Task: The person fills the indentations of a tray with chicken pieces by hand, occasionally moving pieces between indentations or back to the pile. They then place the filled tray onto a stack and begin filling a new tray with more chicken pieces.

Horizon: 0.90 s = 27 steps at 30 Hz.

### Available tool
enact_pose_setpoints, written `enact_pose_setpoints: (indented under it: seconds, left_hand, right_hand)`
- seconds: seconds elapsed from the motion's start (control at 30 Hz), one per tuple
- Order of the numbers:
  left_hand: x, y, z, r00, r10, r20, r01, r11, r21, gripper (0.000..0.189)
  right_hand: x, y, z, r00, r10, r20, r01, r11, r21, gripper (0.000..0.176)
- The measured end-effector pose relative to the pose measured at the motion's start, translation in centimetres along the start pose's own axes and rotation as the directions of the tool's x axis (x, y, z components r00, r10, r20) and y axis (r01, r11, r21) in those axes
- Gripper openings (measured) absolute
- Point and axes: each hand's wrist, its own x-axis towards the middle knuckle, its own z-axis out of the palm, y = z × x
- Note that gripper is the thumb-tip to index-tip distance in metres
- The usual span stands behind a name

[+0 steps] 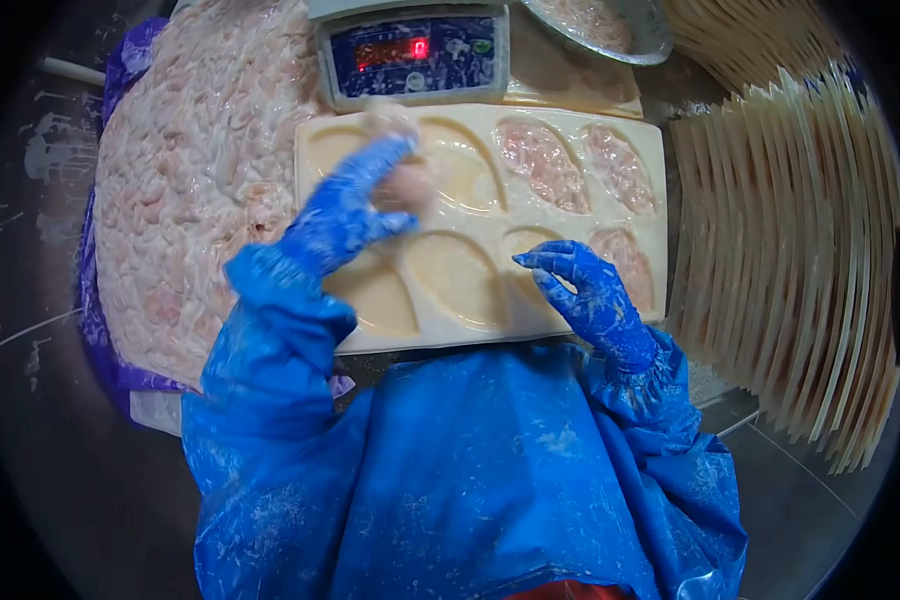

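At the middle of the counter (50, 450) lies a cream mould tray (420, 335) with two rows of leaf-shaped hollows, its long side running left to right in front of the person. Over the tray's far left corner the left hand (355, 205), in a blue glove, is closed around a pale lump of paste (405, 185). The fingers curl over the lump and hold it just above the empty hollows there; this part is blurred, so I cannot tell whether it touches the tray. The right hand (590, 295), also gloved in blue, sits at the tray's near right part with its fingers spread and bent, gripping nothing, the fingertips on or just above a hollow in the near row. The two far right hollows and the near right one are filled with pinkish paste, while the hollows on the left side look bare. Along the left edge of the counter a broad heap of paste (190, 170) rests on a purple sheet (100, 330), touching the tray's left end. Against the far edge, just behind the tray, stands a scale (415, 50) with a red lit display, and a metal bowl (600, 25) is beside it to the right. Down the right edge a stack of trays (790, 250) fans out. A blue apron (470, 480) fills the near edge.
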Motion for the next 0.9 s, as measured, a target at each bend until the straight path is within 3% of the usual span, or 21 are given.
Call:
enact_pose_setpoints:
  seconds: [0.1, 0.17, 0.2, 0.23, 0.3, 0.33, 0.37, 0.43, 0.47, 0.5, 0.57, 0.63, 0.67, 0.7, 0.73, 0.77, 0.83, 0.87, 0.9]
  left_hand:
    - [1.4, -2.9, 1.5, 0.989, 0.071, 0.133, -0.076, 0.997, 0.033, 0.05]
    - [2.3, -2.7, 1.4, 0.992, 0.124, 0.02, -0.125, 0.975, 0.184, 0.042]
    - [3.2, -4.5, 2.9, 0.987, 0.082, 0.14, -0.111, 0.971, 0.213, 0.037]
    - [3.7, -4.3, 4.1, 0.988, 0.074, 0.134, -0.103, 0.97, 0.218, 0.037]
    - [4.5, -3.5, 6.2, 0.998, -0.001, 0.067, -0.043, 0.754, 0.655, 0.03]
    - [4.9, -4.3, 6.7, 0.999, -0.009, 0.031, -0.015, 0.715, 0.699, 0.027]
    - [4.6, -4.7, 6.8, 0.999, -0.004, 0.039, -0.025, 0.717, 0.697, 0.027]
    - [3.1, -5.7, 5.9, 0.962, 0.147, -0.229, 0.042, 0.751, 0.658, 0.032]
    - [2.0, -5.7, 5.6, 0.954, 0.193, -0.23, -0.009, 0.784, 0.621, 0.038]
    - [1.4, -4.3, 5.7, 0.955, 0.193, -0.227, -0.01, 0.783, 0.622, 0.038]
    - [-0.2, -0.8, 7.0, 0.966, 0.257, 0.003, -0.251, 0.94, 0.23, 0.048]
    - [-2.2, 0.0, 8.8, 0.963, 0.163, 0.214, -0.224, 0.925, 0.305, 0.054]
    - [-2.5, -1.6, 9.6, 0.957, 0.178, 0.231, -0.269, 0.846, 0.46, 0.049]
    - [-2.6, -2.5, 9.1, 0.953, 0.186, 0.241, -0.279, 0.847, 0.453, 0.049]
    - [-2.8, -3.4, 8.4, 0.979, 0.145, 0.141, -0.197, 0.84, 0.505, 0.046]
    - [-2.8, -3.8, 8.2, 0.994, 0.105, 0.037, -0.108, 0.83, 0.548, 0.042]
    - [-3.4, -2.7, 8.4, 0.986, 0.167, 0.006, -0.142, 0.816, 0.561, 0.037]
    - [-3.7, -2.1, 8.4, 0.975, 0.218, -0.034, -0.157, 0.795, 0.586, 0.032]
    - [-3.9, -1.2, 9.1, 0.977, 0.212, -0.026, -0.157, 0.794, 0.587, 0.032]
  right_hand:
    - [1.0, 0.7, -0.2, 0.996, -0.088, 0.006, 0.088, 0.993, -0.084, 0.025]
    - [1.8, 0.7, 0.2, 0.993, -0.121, 0.012, 0.121, 0.983, -0.138, 0.027]
    - [3.7, 0.1, 1.2, 0.972, -0.204, -0.114, 0.178, 0.962, -0.206, 0.031]
    - [5.8, -0.5, 2.2, 0.926, -0.296, -0.233, 0.229, 0.934, -0.275, 0.035]
    - [9.5, -0.8, 4.0, 0.963, -0.226, -0.146, 0.193, 0.959, -0.21, 0.043]
    - [10.4, 0.5, 5.7, 0.992, -0.106, -0.066, 0.087, 0.968, -0.235, 0.042]
    - [9.8, 0.8, 5.6, 0.992, -0.099, -0.074, 0.079, 0.969, -0.236, 0.042]
    - [8.1, 1.5, 4.9, 0.949, -0.269, -0.164, 0.248, 0.959, -0.139, 0.036]
    - [7.0, 0.4, 3.6, 0.981, -0.152, -0.121, 0.141, 0.985, -0.102, 0.032]
    - [6.3, 0.2, 3.4, 0.981, -0.151, -0.121, 0.139, 0.985, -0.099, 0.032]
    - [4.7, 0.0, 3.1, 0.985, 0.023, -0.174, 0.021, 0.969, 0.248, 0.035]
    - [4.0, -1.5, 1.4, 0.991, 0.051, -0.125, -0.007, 0.943, 0.333, 0.033]
    - [3.6, -3.3, -0.3, 0.983, 0.182, -0.022, -0.133, 0.789, 0.6, 0.032]
    - [3.2, -4.1, -1.3, 0.955, 0.274, 0.109, -0.248, 0.547, 0.799, 0.031]
    - [1.7, -2.0, -1.9, 0.892, 0.435, 0.122, -0.414, 0.681, 0.604, 0.035]
    - [0.2, -0.4, -2.2, 0.887, 0.447, 0.113, -0.418, 0.677, 0.606, 0.035]
    - [-2.6, 2.5, -2.2, 0.798, 0.597, 0.08, -0.602, 0.789, 0.125, 0.039]
    - [-4.2, 3.9, -1.4, 0.874, 0.479, -0.081, -0.467, 0.875, 0.13, 0.039]
    - [-4.2, 3.3, -1.3, 0.872, 0.484, -0.075, -0.472, 0.871, 0.136, 0.039]
